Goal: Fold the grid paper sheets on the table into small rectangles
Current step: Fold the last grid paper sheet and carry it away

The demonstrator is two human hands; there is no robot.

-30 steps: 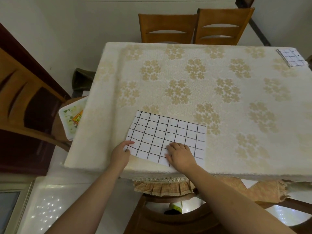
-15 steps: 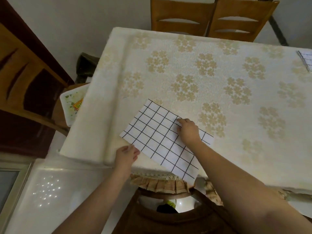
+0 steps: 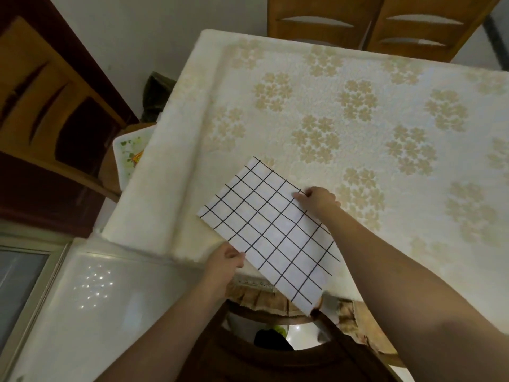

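Sheet: a white grid sheet (image 3: 271, 232) lies turned on the slant at the near left corner of the table (image 3: 358, 78), its far corner pointing up the cloth and its near corner hanging out past the table's edge, over the dark chair (image 3: 275, 359) below.
Left hand: the left hand (image 3: 224, 264) is at the sheet's near left edge, just off the table's rim; its fingers are curled and pinch that edge, though how much paper they have is hard to see.
Right hand: the right hand (image 3: 318, 199) is at the sheet's far right edge, on the cloth; its fingers are bent, the tips down on the paper at the edge. I cannot tell whether the thumb is tucked under the sheet.
Sheet's state: flat and unfolded, with no crease to be seen; black lines in squares all over.
Table: covered by a cream cloth (image 3: 413, 175) with tan flower clusters, a frilled trim showing under the near edge.
Around: two wooden chairs (image 3: 385, 26) stand at the far side; a flowered tray (image 3: 129, 155) peeps out left of the table, resting on a wooden seat there.
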